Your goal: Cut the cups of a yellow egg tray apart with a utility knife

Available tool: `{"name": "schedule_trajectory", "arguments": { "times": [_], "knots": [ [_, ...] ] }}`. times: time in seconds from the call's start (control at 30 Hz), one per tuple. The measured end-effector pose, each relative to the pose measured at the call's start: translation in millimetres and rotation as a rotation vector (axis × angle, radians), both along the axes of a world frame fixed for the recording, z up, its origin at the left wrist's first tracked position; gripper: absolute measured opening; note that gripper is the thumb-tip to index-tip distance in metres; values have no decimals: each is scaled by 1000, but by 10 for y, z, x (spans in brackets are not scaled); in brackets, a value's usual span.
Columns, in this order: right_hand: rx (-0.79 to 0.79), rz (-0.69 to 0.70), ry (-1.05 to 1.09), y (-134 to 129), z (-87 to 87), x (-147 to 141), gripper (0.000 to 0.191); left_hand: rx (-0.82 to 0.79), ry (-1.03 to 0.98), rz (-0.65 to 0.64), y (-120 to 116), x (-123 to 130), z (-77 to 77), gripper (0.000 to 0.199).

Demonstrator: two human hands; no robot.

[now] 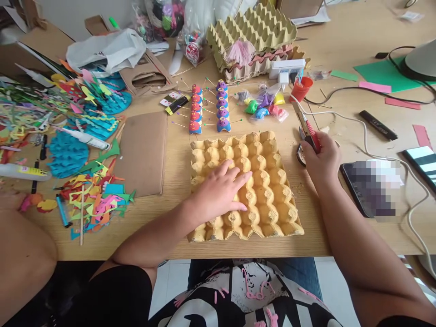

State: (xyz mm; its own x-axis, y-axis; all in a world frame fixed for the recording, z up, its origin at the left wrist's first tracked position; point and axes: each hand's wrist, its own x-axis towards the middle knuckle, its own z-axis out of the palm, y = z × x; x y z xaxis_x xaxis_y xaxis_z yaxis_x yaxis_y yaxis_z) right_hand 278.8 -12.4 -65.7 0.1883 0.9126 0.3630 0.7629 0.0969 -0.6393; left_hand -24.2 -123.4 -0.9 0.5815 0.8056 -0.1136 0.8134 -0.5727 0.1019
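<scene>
A yellow egg tray [265, 195] lies on the table in front of me. My left hand [221, 188] rests on its left-middle part, fingers spread over the bumps. To the right of the tray, my right hand [322, 159] is closed around a red utility knife [310, 131], its tip pointing up and away from me. Partly hidden beneath that hand is a pair of scissors [300, 154] with dark handles. Behind the tray stand two painted egg-carton strips, a red and blue one [195, 109] and a purple and blue one [222, 106], both stuck with pins.
Paper scraps [102, 200] and blue painted carton pieces [68, 154] crowd the left, beside a cardboard sheet [143, 154]. Another person's arm [23, 245] reaches in there. More egg trays [252, 32], a red cup [301, 88], a white cable [366, 131] and a phone [354, 190] lie around.
</scene>
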Motion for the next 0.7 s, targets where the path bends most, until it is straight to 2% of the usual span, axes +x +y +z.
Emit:
{"name": "schedule_trajectory", "arguments": {
  "times": [0.13, 0.23, 0.3, 0.37, 0.47, 0.57, 0.7],
  "knots": [
    [-54, -23, 45, -16, 52, 13, 40, -43, -80, 0, 124, -150, 19, 98],
    [-89, -46, 64, -87, 240, 18, 36, -55, -192, 3, 273, -318, 19, 106],
    [-129, -37, 17, -199, 417, -5, 32, -56, -251, 21, 383, -408, -21, 102],
    [-197, 13, -43, -359, 587, -58, 30, -56, -266, 51, 483, -458, -88, 98],
    [-342, 102, -112, -626, 753, -202, 42, -45, -221, 30, 586, -474, -189, 94],
    [-440, 257, -163, -835, 812, -410, 61, 4, -199, 8, 623, -463, -251, 84],
    [-449, 371, -342, -972, 824, -736, 61, 61, -199, 23, 611, -441, -299, 78]
  ]
}}
